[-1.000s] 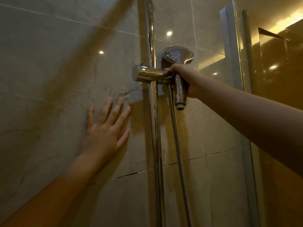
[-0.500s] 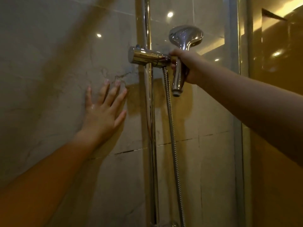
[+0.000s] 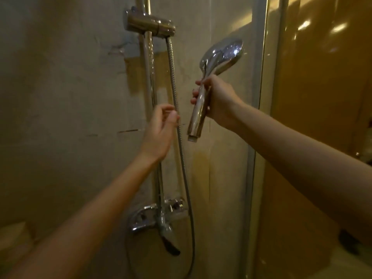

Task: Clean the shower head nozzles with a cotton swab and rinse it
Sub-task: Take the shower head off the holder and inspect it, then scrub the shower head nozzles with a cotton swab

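I have just lifted the shower head (image 3: 221, 55) clear of its bracket (image 3: 151, 25) on the riser rail (image 3: 150, 81); a second ago it sat docked there and my left hand lay flat on the wall. Now my right hand (image 3: 217, 99) is clenched round the chrome handle, head up and tilted right, well apart from the rail, its hose end bare. My left hand (image 3: 161, 127) has come off the tiles and curls loosely by the hose (image 3: 177, 109), which hangs from the bracket; I cannot tell whether that grip has closed on it. I judge the head is free for cleaning, though no cotton swab is visible. The tiled wall (image 3: 60, 97) is dim and marbled, cracked near the bracket; the mixer tap (image 3: 155, 216) sits below, a glass door (image 3: 302, 137) at right.
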